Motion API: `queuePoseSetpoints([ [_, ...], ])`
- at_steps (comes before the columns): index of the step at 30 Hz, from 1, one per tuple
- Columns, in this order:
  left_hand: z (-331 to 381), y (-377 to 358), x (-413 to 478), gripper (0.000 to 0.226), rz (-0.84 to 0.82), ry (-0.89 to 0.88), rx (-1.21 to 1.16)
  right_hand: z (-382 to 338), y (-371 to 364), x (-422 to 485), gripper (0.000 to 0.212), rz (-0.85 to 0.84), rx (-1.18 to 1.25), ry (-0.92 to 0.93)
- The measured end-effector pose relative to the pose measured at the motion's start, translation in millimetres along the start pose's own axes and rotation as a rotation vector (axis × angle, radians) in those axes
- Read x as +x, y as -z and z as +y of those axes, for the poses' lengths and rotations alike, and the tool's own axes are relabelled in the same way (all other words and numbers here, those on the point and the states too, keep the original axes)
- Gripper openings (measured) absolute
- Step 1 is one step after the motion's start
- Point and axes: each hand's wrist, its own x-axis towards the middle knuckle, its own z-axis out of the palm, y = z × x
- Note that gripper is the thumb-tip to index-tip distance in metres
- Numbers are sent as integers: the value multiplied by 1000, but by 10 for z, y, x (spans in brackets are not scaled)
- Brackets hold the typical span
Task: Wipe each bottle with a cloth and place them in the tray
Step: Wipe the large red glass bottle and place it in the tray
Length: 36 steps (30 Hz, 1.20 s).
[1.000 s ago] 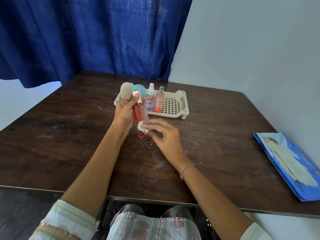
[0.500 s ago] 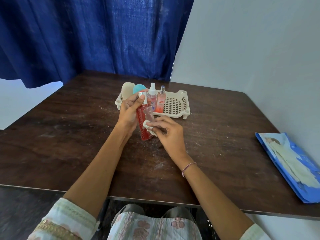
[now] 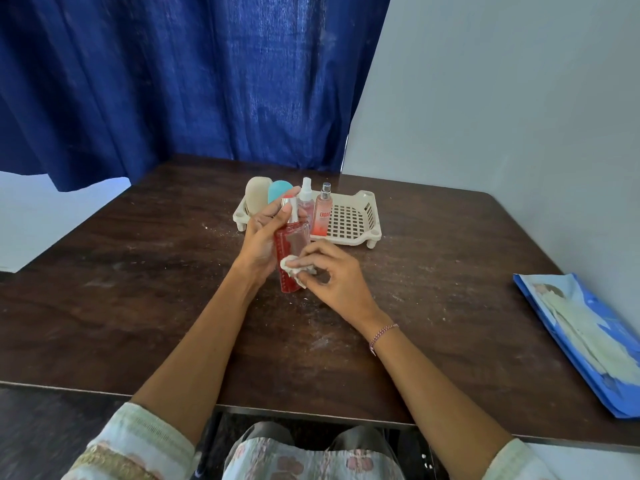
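Note:
My left hand (image 3: 260,242) grips a red spray bottle (image 3: 290,249) upright on the dark table, fingers round its neck and body. My right hand (image 3: 332,275) pinches a small white cloth (image 3: 292,268) and presses it against the bottle's lower front. Behind them stands a cream slotted tray (image 3: 360,220). In its left part stand a cream bottle (image 3: 257,197), a teal bottle (image 3: 279,190), a pale pink spray bottle (image 3: 306,199) and an orange-pink spray bottle (image 3: 322,211).
A blue plastic packet (image 3: 585,337) with pale fabric inside lies at the table's right edge by the grey wall. A blue curtain (image 3: 194,77) hangs behind the table. The table's front edge runs just above my lap.
The cloth in my right hand has shifted slightly along the red bottle's front. My left hand keeps its hold, and the bottle stays at about the same spot.

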Motion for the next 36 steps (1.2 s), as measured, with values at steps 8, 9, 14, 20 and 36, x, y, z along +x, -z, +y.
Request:
queuePoseSetpoints([
  [8,-8,-12,16,54,-42,13,-29,-78,-33,138,23,160,-80,-68],
  [9,-18,-14,14,54,-58,9,-30,-104,-31,174,25,143,-124,-27],
  [14,-25,-56,1,58,-82,16,-12,-78,-8,201,30,56,-302,82],
  [20,-37,-53,10,51,-87,35,12,-34,15,184,30,70,-351,31],
  [36,-39,45,33,56,-168,68,38,16,35,149,23,236,-265,-8],
])
